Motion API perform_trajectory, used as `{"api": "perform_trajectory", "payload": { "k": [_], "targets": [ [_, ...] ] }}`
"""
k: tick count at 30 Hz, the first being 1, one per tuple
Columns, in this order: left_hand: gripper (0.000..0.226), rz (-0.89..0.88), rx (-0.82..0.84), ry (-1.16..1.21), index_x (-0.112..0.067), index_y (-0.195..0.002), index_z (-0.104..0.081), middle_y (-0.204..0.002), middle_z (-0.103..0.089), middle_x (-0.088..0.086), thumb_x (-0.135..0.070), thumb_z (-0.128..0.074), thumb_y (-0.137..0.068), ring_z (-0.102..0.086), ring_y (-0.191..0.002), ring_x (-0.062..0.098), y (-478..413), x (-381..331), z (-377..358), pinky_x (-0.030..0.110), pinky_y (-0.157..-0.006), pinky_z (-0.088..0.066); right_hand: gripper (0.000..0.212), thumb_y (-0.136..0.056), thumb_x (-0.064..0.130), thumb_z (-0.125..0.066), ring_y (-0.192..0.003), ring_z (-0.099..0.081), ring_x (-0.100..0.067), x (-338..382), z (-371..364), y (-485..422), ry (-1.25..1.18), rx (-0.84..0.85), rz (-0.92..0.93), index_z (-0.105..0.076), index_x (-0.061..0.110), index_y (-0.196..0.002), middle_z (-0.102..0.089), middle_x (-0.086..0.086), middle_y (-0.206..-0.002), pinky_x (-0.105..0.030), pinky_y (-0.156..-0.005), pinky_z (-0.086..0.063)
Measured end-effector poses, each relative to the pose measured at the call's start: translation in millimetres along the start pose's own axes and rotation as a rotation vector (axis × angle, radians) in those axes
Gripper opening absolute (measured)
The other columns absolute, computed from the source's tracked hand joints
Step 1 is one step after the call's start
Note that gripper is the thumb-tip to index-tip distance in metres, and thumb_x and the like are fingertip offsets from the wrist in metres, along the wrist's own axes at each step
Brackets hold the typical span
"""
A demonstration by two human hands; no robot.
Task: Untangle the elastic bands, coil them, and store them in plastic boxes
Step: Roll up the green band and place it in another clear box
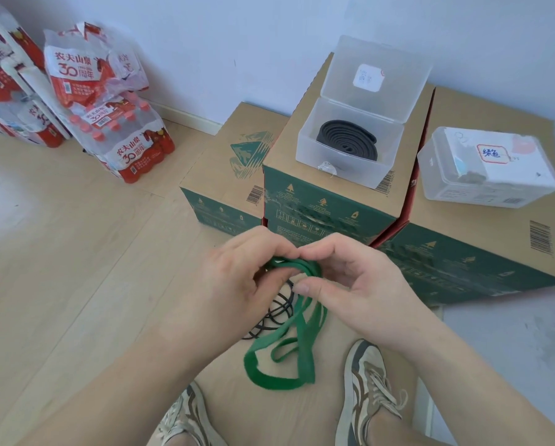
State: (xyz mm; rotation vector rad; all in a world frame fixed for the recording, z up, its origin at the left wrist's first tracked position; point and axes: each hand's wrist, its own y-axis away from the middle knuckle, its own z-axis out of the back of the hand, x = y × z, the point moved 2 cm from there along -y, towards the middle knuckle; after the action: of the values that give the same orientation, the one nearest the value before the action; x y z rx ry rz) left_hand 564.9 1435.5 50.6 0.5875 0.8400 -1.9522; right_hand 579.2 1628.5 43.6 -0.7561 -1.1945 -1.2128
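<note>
The pale wooden floor (76,252) is carrying a left carton (224,175), a tall middle carton (327,201) and a right carton (482,226), plus water packs (134,149) and thin black bands (279,313) near my shoes (369,381). The open plastic box (343,156) is sitting on the middle carton. The closed plastic box (462,188) is resting on the right one.

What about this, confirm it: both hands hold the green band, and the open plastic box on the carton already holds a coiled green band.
Not quite. The coiled band in the open plastic box is black, not green; the head view shows it. The left hand and right hand do hold the green band.
</note>
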Motion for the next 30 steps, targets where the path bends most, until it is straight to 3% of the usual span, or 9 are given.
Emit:
{"api": "perform_trajectory", "payload": {
  "k": [4,7,9,12,15,17,20,24,30],
  "targets": [
    [0.028,0.047,-0.018,0.087,-0.015,-0.109,-0.075,-0.091,-0.071,-0.011,-0.006,-0.083,-0.084,-0.064,-0.075,0.004,0.4,3.5,2.0,0.023,-0.070,-0.053,0.030,-0.094,0.004,-0.074,-0.095,-0.075,-0.023,-5.0,1.9,-0.5,0.009,-0.073,0.040,-0.073,0.035,-0.096,-0.079,0.005,-0.101,-0.045,-0.090,-0.061],
    [0.031,0.040,0.011,0.141,-0.012,-0.119,-0.073,-0.110,-0.073,-0.007,-0.003,-0.076,-0.090,-0.071,-0.090,0.010,-0.3,5.6,-0.4,0.029,-0.078,-0.058,0.031,-0.095,0.005,-0.073,-0.092,-0.074,-0.020,-4.6,5.0,-0.3,0.008,-0.119,0.056,-0.073,0.036,-0.093,-0.078,0.008,-0.100,-0.041,-0.085,-0.061],
    [0.029,0.000,0.025,0.130,-0.009,-0.122,-0.072,-0.121,-0.068,-0.002,-0.002,-0.070,-0.094,-0.069,-0.096,0.013,-1.1,6.4,-1.0,0.030,-0.079,-0.059,0.028,-0.097,0.007,-0.071,-0.092,-0.072,-0.025,-5.7,5.8,-0.4,0.008,-0.120,0.042,-0.072,0.035,-0.096,-0.077,0.005,-0.099,-0.048,-0.085,-0.061],
    [0.026,-0.034,0.020,0.053,-0.008,-0.121,-0.071,-0.114,-0.065,0.000,-0.005,-0.067,-0.095,-0.063,-0.096,0.010,-1.2,7.9,-1.5,0.024,-0.079,-0.054,0.024,-0.102,0.015,-0.064,-0.095,-0.070,-0.031,-7.5,3.9,0.1,0.087,-0.061,0.020,-0.066,0.039,-0.101,-0.075,0.002,-0.098,-0.059,-0.087,-0.056],
    [0.020,-0.030,-0.020,-0.022,-0.009,-0.114,-0.073,-0.101,-0.065,0.000,-0.007,-0.067,-0.095,-0.060,-0.085,0.010,-0.4,8.1,-2.5,0.020,-0.073,-0.049,0.019,-0.105,0.016,-0.060,-0.106,-0.072,-0.013,-7.3,-2.6,2.1,0.117,0.015,-0.016,-0.060,0.035,-0.105,-0.077,0.011,-0.107,-0.050,-0.097,-0.057],
    [0.015,-0.008,-0.065,-0.036,-0.010,-0.108,-0.074,-0.094,-0.063,-0.001,-0.008,-0.067,-0.095,-0.059,-0.080,0.011,-0.3,7.3,-2.6,0.020,-0.069,-0.047,0.014,-0.102,0.017,-0.066,-0.107,-0.074,-0.011,-5.8,-4.6,0.7,0.052,-0.023,-0.045,-0.059,0.029,-0.105,-0.079,0.011,-0.107,-0.047,-0.099,-0.057],
    [0.009,-0.001,-0.160,-0.067,-0.007,-0.102,-0.073,-0.088,-0.062,0.000,-0.009,-0.069,-0.093,-0.059,-0.076,0.015,0.4,5.8,-2.1,0.021,-0.066,-0.044,0.011,-0.096,0.015,-0.073,-0.093,-0.077,-0.024,-2.2,-6.7,-0.9,-0.084,-0.135,-0.047,-0.064,0.021,-0.096,-0.080,-0.003,-0.098,-0.052,-0.089,-0.061],
    [0.008,-0.034,-0.271,-0.134,-0.005,-0.100,-0.076,-0.090,-0.068,0.003,-0.006,-0.074,-0.092,-0.065,-0.078,0.027,2.9,3.8,-5.3,0.043,-0.066,-0.052,0.015,-0.098,0.025,-0.070,-0.081,-0.066,-0.045,3.1,-14.7,-0.6,-0.070,-0.230,-0.004,-0.063,0.025,-0.085,-0.073,-0.019,-0.086,-0.061,-0.072,-0.056],
    [0.015,0.032,-0.291,0.010,-0.009,-0.097,-0.082,-0.092,-0.075,-0.001,-0.004,-0.084,-0.084,-0.071,-0.081,0.013,3.8,-0.5,-15.6,0.031,-0.072,-0.057,0.020,-0.097,0.028,-0.071,-0.074,-0.062,-0.046,0.3,-17.6,-2.3,-0.066,-0.343,-0.035,-0.060,0.021,-0.081,-0.069,-0.024,-0.080,-0.059,-0.063,-0.055]
  ]
}}
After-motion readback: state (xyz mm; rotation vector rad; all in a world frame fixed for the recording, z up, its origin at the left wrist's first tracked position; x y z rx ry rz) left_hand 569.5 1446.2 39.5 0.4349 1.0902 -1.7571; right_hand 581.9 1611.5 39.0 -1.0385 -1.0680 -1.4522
